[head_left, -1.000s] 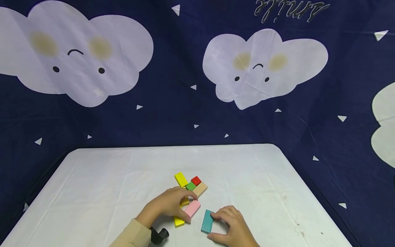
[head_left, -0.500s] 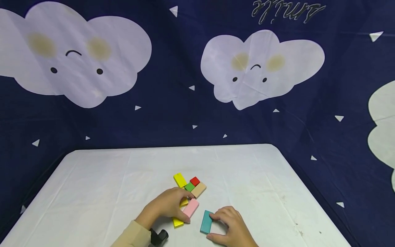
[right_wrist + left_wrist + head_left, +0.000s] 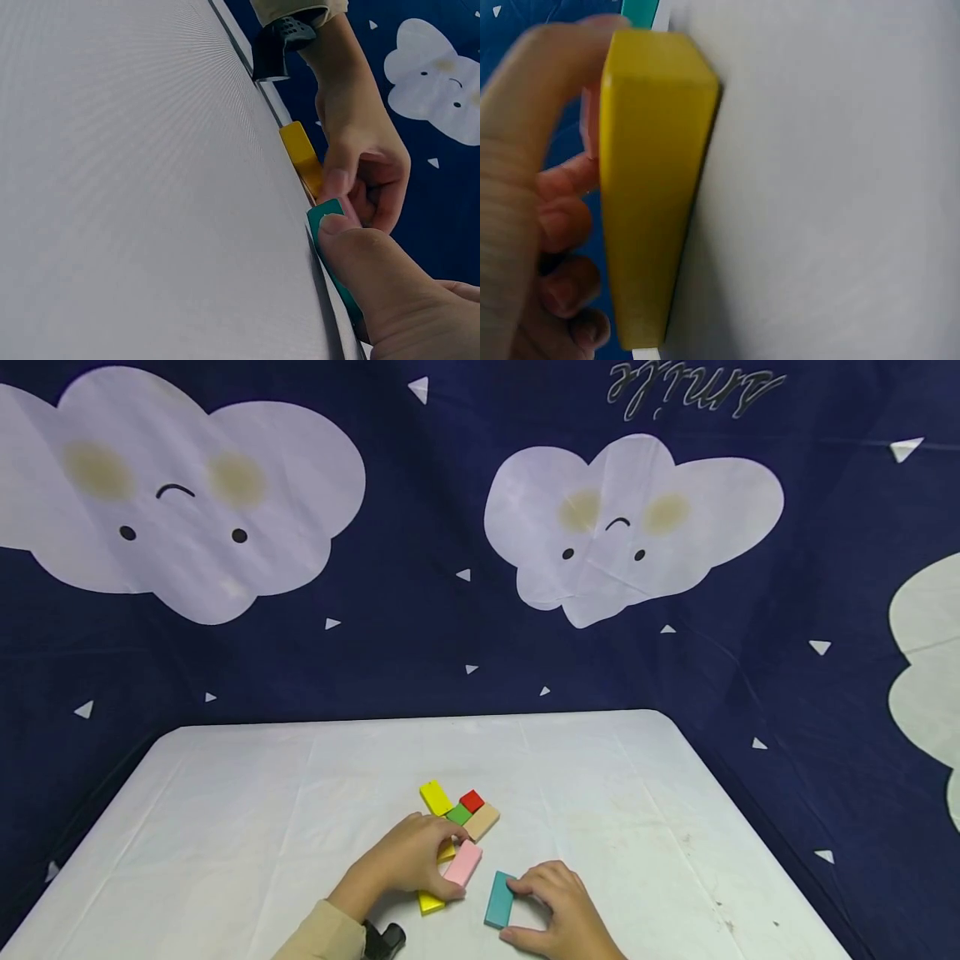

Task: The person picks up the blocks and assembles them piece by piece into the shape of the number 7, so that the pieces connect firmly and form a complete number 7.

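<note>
In the head view my left hand (image 3: 411, 862) pinches a pink block (image 3: 463, 863) between thumb and fingers, with yellow blocks partly hidden beneath the hand. To its right, my right hand (image 3: 558, 906) grips a teal block (image 3: 499, 900) by its near and far ends. A gap separates the teal block from the pink one. A yellow block (image 3: 649, 187) fills the middle of the left wrist view, beside the left thumb. The right thumb lies on the end of the teal block (image 3: 326, 214) in the right wrist view.
Beyond the left hand lie a yellow block (image 3: 436, 797), a green block (image 3: 459, 814), a red block (image 3: 472, 801) and a tan block (image 3: 482, 822), close together. They lie on a white table (image 3: 262, 810), backed by a dark blue cloth (image 3: 420, 635) with clouds.
The whole head view has shifted slightly. The pink block has turned a little within the left hand's grip; the right hand and the teal block show little movement.
</note>
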`<action>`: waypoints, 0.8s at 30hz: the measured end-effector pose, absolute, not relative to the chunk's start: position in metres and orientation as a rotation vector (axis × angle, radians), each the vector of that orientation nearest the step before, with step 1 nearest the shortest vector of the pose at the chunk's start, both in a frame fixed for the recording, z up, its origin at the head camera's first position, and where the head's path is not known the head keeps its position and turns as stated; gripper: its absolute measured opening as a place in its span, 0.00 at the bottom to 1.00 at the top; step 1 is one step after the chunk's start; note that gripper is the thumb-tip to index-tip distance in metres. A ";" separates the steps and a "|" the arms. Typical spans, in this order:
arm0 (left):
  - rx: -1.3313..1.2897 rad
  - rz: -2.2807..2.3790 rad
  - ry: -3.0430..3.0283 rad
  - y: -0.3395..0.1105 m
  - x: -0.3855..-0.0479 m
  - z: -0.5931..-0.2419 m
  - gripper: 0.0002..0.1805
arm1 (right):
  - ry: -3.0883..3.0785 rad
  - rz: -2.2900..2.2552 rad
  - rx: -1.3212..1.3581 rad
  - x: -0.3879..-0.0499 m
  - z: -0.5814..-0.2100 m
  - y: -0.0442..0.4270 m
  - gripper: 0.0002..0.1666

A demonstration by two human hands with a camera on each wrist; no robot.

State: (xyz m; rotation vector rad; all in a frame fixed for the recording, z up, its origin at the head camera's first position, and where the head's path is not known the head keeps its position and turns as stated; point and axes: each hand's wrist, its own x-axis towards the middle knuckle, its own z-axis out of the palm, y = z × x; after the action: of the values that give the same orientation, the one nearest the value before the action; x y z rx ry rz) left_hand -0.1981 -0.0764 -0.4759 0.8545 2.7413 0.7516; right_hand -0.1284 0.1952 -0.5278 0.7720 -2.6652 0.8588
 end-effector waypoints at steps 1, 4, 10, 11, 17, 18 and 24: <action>0.845 0.792 2.728 -0.077 -0.199 -0.476 0.34 | -2.679 0.865 0.769 -0.128 -0.527 0.195 0.28; 0.808 0.902 2.693 -0.079 -0.202 -0.476 0.33 | -2.694 0.875 0.766 -0.128 -0.526 0.195 0.28; 0.768 0.989 2.736 -0.074 -0.210 -0.473 0.32 | -2.642 0.870 0.789 -0.129 -0.529 0.196 0.27; 0.763 0.988 2.754 -0.072 -0.211 -0.473 0.32 | -2.631 0.868 0.794 -0.129 -0.530 0.196 0.27; 0.761 0.927 2.851 -0.059 -0.221 -0.469 0.31 | -2.586 0.857 0.811 -0.129 -0.530 0.196 0.27; 0.761 0.918 2.858 -0.057 -0.222 -0.469 0.31 | -2.586 0.856 0.812 -0.129 -0.530 0.195 0.28; 0.754 0.911 2.851 -0.044 -0.229 -0.470 0.35 | -2.596 0.852 0.810 -0.128 -0.530 0.195 0.27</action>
State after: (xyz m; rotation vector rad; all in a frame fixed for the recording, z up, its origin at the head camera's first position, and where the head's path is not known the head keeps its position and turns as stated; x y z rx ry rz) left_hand -0.2292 -0.0439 -0.4702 0.7543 2.8508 0.9110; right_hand -0.1279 0.1952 -0.5297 0.8101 -2.5956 0.8516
